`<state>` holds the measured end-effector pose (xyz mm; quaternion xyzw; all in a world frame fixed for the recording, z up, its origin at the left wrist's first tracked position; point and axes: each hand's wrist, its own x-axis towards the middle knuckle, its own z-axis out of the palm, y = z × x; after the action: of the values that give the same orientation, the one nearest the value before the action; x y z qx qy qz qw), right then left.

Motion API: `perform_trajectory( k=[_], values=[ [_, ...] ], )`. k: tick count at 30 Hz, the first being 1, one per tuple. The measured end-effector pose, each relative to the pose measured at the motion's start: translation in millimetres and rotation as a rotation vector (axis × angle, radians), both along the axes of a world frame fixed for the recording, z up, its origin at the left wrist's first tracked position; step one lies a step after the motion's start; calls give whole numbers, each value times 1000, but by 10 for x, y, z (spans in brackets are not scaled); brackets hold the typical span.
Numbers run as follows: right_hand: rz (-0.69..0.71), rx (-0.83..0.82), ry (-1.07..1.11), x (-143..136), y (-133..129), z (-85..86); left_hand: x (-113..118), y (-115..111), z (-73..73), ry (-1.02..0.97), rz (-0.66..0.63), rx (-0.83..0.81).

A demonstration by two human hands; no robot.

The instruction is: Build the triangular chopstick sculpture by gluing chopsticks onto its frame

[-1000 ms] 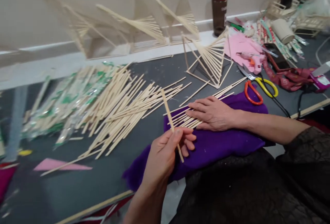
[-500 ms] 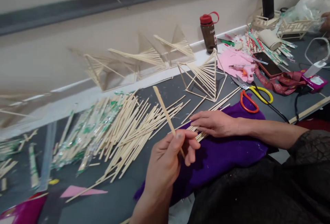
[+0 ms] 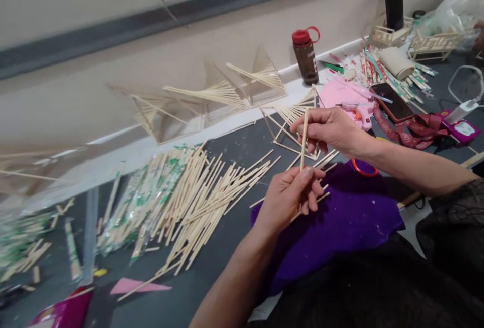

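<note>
At the counter, we hold a wooden stick nearly upright by the far part of a purple cloth, our left hand pinching its lower end, the fingers of our right hand closed on its top. Loose sticks lie left; a red-lidded water bottle stands far.

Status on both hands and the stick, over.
Left hand pinching stick low. Right hand at its top. Wooden frame partly hidden behind right hand.
</note>
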<state>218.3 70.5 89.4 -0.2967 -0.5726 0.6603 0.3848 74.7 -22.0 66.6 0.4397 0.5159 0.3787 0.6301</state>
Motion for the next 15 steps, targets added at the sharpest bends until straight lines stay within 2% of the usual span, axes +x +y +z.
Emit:
perform_trajectory(
  k=[3,6,11,15],
  values=[
    [14,-86,49,7,111,2,9,121,-40,-79,47,-9],
    [14,-84,69,8,198,11,3,207,-50,-83,55,-5],
    [-25,-1,12,-17,356,82,33,280,-75,-63,61,-20],
    [-56,154,-57,-34,455,212,24,292,-162,-74,72,4]
  ],
)
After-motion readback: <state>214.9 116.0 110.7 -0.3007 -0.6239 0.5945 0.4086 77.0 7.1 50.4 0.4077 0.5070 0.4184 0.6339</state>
